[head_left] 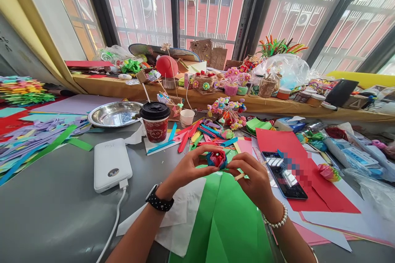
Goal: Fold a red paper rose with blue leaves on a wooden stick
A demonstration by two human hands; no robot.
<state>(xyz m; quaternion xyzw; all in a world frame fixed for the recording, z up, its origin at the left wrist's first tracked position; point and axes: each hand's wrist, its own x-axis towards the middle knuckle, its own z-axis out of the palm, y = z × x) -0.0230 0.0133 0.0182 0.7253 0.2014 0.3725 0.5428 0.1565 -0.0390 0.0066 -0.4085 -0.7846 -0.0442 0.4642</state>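
A small paper flower [217, 159], red inside with a blue outer layer, is held up over the green paper [228, 218]. My left hand [193, 164] grips it from the left between thumb and fingers. At its right side, the fingertips of my right hand [251, 174] touch or nearly touch the flower's edge. A short pale wooden stick [240, 176] sticks out from those curled right fingers; its other end is hidden in the hand. White tissue [177, 218] lies under my left wrist, beside the green sheet.
Left of my hands are a white power bank [112, 164] with its cable, a lidded coffee cup [154, 121] and a metal plate [115, 114]. A phone [285, 176] rests on red paper [333, 189] to the right. Colored paper strips [197, 133] lie behind my hands.
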